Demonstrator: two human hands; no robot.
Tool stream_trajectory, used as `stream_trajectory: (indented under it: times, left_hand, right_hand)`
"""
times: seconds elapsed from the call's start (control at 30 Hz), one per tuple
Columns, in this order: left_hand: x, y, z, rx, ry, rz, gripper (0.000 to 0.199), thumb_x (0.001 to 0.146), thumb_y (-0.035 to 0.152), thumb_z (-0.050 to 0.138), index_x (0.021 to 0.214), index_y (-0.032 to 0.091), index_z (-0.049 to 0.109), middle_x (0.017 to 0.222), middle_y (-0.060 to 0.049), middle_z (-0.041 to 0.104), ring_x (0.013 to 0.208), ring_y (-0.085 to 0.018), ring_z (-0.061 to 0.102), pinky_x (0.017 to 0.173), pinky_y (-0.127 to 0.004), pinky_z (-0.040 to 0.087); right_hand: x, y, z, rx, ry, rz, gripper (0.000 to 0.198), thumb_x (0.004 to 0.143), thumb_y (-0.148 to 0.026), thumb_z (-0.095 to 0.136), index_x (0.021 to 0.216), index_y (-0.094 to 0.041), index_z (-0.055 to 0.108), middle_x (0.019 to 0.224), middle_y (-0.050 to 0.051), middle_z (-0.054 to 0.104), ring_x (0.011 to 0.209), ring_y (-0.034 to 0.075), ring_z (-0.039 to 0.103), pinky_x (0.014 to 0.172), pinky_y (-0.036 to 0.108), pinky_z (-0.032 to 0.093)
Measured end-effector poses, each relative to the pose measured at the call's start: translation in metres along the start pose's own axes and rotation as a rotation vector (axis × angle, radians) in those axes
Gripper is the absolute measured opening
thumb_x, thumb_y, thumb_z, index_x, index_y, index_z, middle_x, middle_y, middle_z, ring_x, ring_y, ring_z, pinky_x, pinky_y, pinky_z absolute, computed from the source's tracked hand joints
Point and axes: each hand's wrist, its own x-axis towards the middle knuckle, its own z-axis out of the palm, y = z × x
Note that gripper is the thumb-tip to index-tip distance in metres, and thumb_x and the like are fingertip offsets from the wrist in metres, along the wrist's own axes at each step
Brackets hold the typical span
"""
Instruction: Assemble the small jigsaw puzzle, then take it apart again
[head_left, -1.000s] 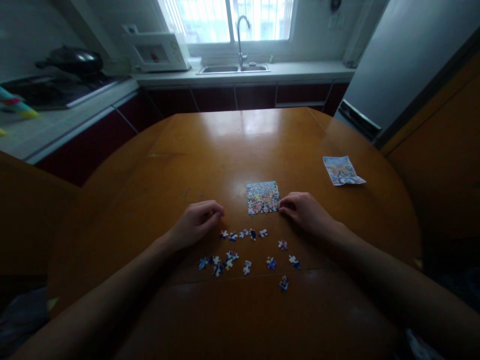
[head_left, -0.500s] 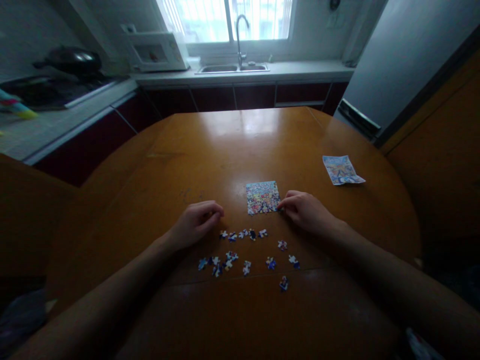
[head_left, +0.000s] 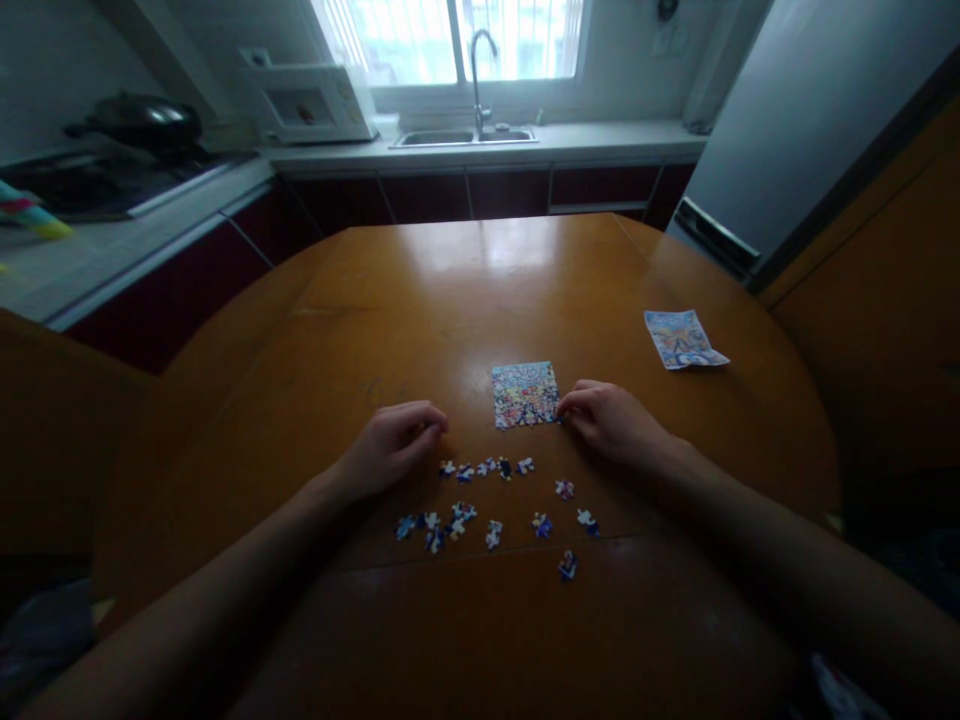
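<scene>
A partly assembled jigsaw puzzle (head_left: 525, 393) lies flat on the wooden table, with a straight top edge and an uneven lower edge. At its lower right corner, my right hand (head_left: 606, 420) is closed in a pinch. A small dark puzzle piece (head_left: 559, 418) shows at those fingertips, touching or nearly touching the puzzle. To the puzzle's left, my left hand (head_left: 394, 440) rests on the table with curled fingers and nothing visible in them. Loose puzzle pieces (head_left: 465, 473) form a row just right of it, and several more (head_left: 457, 522) are scattered nearer to me.
A creased printed picture sheet (head_left: 684, 340) lies on the right of the table (head_left: 420, 290). Beyond the table's far edge are a sink (head_left: 465, 138), a microwave (head_left: 311, 103) and a stove with a black wok (head_left: 150, 120). A fridge (head_left: 810, 120) stands at the right.
My right fingertips have shifted very slightly at the puzzle's lower right corner. My left hand and the loose pieces stay where they were.
</scene>
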Motion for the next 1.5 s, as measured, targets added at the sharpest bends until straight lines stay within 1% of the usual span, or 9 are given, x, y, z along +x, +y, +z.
stream_trajectory:
  times: [0.13,0.27,0.43,0.5,0.63,0.77,0.93,1.17,1.5]
  left_hand:
    - [0.0,0.0,0.0,0.0,0.001,0.005,0.017,0.095,0.023,0.052,0.086,0.016,0.065,0.078,-0.002,0.067,0.068,-0.012,0.06,0.063,-0.021,0.046]
    - [0.0,-0.001,0.0,0.003,-0.001,0.016,0.016,0.095,0.021,0.052,0.087,0.016,0.065,0.077,-0.002,0.067,0.067,-0.012,0.06,0.063,-0.022,0.047]
    - [0.0,-0.002,0.001,0.011,0.009,0.028,0.015,0.094,0.021,0.052,0.088,0.016,0.065,0.078,-0.002,0.067,0.068,-0.012,0.06,0.063,-0.021,0.047]
    - [0.001,-0.002,0.001,0.01,0.013,0.026,0.015,0.094,0.021,0.053,0.087,0.016,0.065,0.079,-0.002,0.068,0.069,-0.012,0.061,0.064,-0.022,0.047]
    - [0.001,-0.002,0.001,0.007,0.007,0.019,0.016,0.094,0.02,0.052,0.088,0.016,0.066,0.079,-0.002,0.067,0.068,-0.012,0.06,0.063,-0.022,0.047]
    - [-0.001,-0.004,0.001,-0.003,0.004,0.02,0.015,0.095,0.02,0.053,0.089,0.016,0.066,0.079,-0.002,0.067,0.068,-0.012,0.06,0.063,-0.022,0.046]
    - [-0.004,-0.006,0.002,-0.014,0.026,0.005,0.015,0.095,0.023,0.054,0.091,0.016,0.067,0.081,-0.003,0.068,0.071,-0.013,0.062,0.066,-0.023,0.047]
    - [-0.003,-0.003,0.003,-0.022,0.032,0.005,0.017,0.095,0.023,0.053,0.09,0.015,0.067,0.08,-0.003,0.068,0.069,-0.012,0.061,0.063,-0.022,0.046]
    - [-0.001,0.005,0.003,-0.023,0.037,0.026,0.017,0.094,0.021,0.052,0.089,0.015,0.067,0.079,-0.004,0.069,0.068,-0.012,0.06,0.062,-0.023,0.046]
  right_hand:
    - [-0.001,-0.001,-0.002,0.007,0.035,0.002,0.024,0.089,-0.01,0.057,0.089,-0.022,0.078,0.095,0.008,0.072,0.085,0.019,0.066,0.079,0.033,0.052]
    - [0.0,-0.003,-0.002,0.017,0.02,0.006,0.024,0.087,-0.009,0.058,0.084,-0.023,0.077,0.094,0.006,0.071,0.083,0.019,0.066,0.078,0.034,0.052]
    - [0.0,-0.004,0.0,0.074,0.163,0.022,0.016,0.091,-0.016,0.058,0.094,-0.02,0.073,0.095,0.007,0.069,0.079,0.018,0.064,0.075,0.033,0.052]
    - [0.0,-0.004,0.002,0.086,0.147,0.032,0.014,0.091,-0.02,0.061,0.101,-0.021,0.071,0.097,0.007,0.068,0.078,0.018,0.063,0.074,0.033,0.052]
    - [-0.002,-0.006,0.005,0.08,0.082,0.045,0.026,0.085,-0.024,0.069,0.11,-0.022,0.064,0.094,0.005,0.067,0.077,0.018,0.061,0.069,0.032,0.05]
    - [-0.002,-0.007,0.009,0.045,0.067,0.069,0.025,0.083,-0.025,0.069,0.107,-0.022,0.061,0.088,0.003,0.067,0.074,0.018,0.061,0.066,0.031,0.048]
    - [0.001,-0.005,0.016,-0.021,0.1,0.068,0.022,0.085,-0.031,0.068,0.105,-0.023,0.061,0.09,0.004,0.069,0.077,0.02,0.063,0.068,0.033,0.047]
    - [0.003,-0.005,0.019,-0.05,0.124,0.085,0.022,0.086,-0.032,0.066,0.105,-0.022,0.062,0.097,0.006,0.071,0.081,0.021,0.066,0.07,0.034,0.047]
    - [0.008,-0.007,0.021,-0.09,0.13,0.112,0.019,0.087,-0.034,0.066,0.101,-0.022,0.062,0.094,0.006,0.072,0.078,0.021,0.066,0.066,0.033,0.045]
